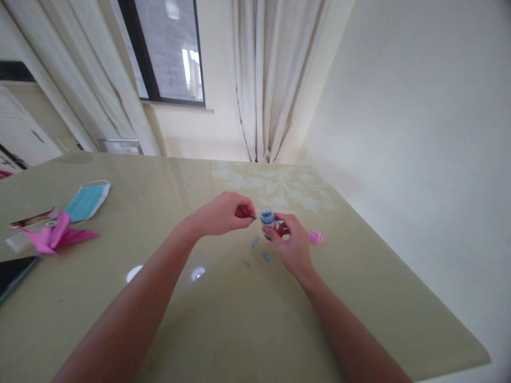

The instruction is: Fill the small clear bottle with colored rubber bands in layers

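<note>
My right hand [292, 242] grips a small clear jar [267, 218] filled with blue paper clips, holding it upright just above the glossy table [223, 319]. My left hand [225, 213] is closed in a pinch on one blue paper clip [254, 218] right beside the jar's open mouth. Several loose blue paper clips [255, 252] lie on the table under and between my hands. A small pink lid [315, 237] rests on the table just right of my right hand.
At the far left lie a blue face mask [88, 201], a pink folded-paper piece [54, 236], a card [32, 219] and the dark corner of a phone or tablet [14, 274]. The table's right edge [419, 276] runs near a white wall. Curtains and a window stand behind.
</note>
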`<move>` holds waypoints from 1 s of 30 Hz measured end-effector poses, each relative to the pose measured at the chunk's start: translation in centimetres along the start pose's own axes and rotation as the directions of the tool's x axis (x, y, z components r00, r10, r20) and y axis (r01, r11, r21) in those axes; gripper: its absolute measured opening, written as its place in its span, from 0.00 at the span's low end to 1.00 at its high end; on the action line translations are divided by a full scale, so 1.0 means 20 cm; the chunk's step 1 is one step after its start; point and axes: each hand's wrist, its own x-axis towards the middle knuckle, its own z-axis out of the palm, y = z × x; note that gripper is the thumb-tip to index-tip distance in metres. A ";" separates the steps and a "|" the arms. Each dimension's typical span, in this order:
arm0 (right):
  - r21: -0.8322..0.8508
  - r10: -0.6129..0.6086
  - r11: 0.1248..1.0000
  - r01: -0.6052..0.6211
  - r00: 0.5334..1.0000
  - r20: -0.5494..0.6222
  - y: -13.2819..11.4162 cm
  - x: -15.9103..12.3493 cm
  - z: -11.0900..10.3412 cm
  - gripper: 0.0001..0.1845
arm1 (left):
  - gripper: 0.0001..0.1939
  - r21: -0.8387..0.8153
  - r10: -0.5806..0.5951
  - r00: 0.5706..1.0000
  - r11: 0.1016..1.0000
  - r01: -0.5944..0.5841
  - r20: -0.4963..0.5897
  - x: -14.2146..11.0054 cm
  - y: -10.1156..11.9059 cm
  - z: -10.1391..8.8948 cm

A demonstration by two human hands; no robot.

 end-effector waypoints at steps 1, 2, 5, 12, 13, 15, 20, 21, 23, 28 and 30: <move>-0.005 -0.014 1.000 0.014 1.000 0.016 -0.01 0.00 0.00 0.15 | 0.07 -0.027 0.030 0.998 0.999 -0.031 -0.063 0.00 0.03 -0.01; -0.007 -0.023 1.000 0.024 0.999 0.028 -0.02 -0.01 0.00 0.15 | 0.07 -0.020 0.059 0.993 0.998 -0.061 -0.106 0.00 0.05 -0.01; -0.007 -0.022 1.000 0.022 0.999 0.046 -0.02 -0.02 0.02 0.14 | 0.06 0.143 0.148 0.981 0.981 -0.130 -0.123 0.00 0.09 0.01; -0.009 -0.021 1.000 0.022 0.997 0.072 -0.01 -0.04 0.04 0.13 | 0.15 0.320 0.257 0.964 0.920 -0.225 -0.062 -0.01 0.09 0.04; -0.011 -0.026 1.000 0.027 0.997 0.069 -0.01 -0.04 0.04 0.13 | 0.17 0.318 0.271 0.961 0.917 -0.240 -0.057 -0.01 0.09 0.04; -0.011 -0.031 0.999 0.032 0.997 0.069 -0.02 -0.04 0.04 0.13 | 0.17 0.308 0.286 0.956 0.916 -0.255 -0.060 -0.01 0.08 0.03; -0.008 -0.056 0.998 0.057 0.994 0.094 -0.03 -0.05 0.04 0.13 | 0.11 0.320 0.215 0.972 0.931 -0.175 -0.096 -0.01 0.10 0.02; -0.009 -0.063 0.998 0.064 0.993 0.102 -0.03 -0.05 0.05 0.13 | 0.09 0.340 0.182 0.977 0.931 -0.135 -0.109 0.00 0.10 0.02; -0.011 -0.071 0.997 0.073 0.991 0.113 -0.03 -0.06 0.05 0.12 | 0.06 0.385 0.132 0.983 0.920 -0.074 -0.126 0.00 0.11 0.03; -0.024 -0.072 0.997 0.075 0.992 0.099 -0.03 -0.05 0.05 0.12 | 0.11 0.462 0.227 0.974 0.866 -0.189 -0.026 0.00 0.10 0.04; -0.020 -0.065 0.998 0.067 0.994 0.084 -0.03 -0.05 0.05 0.12 | 0.13 0.469 0.265 0.964 0.853 -0.230 -0.008 0.00 0.09 0.05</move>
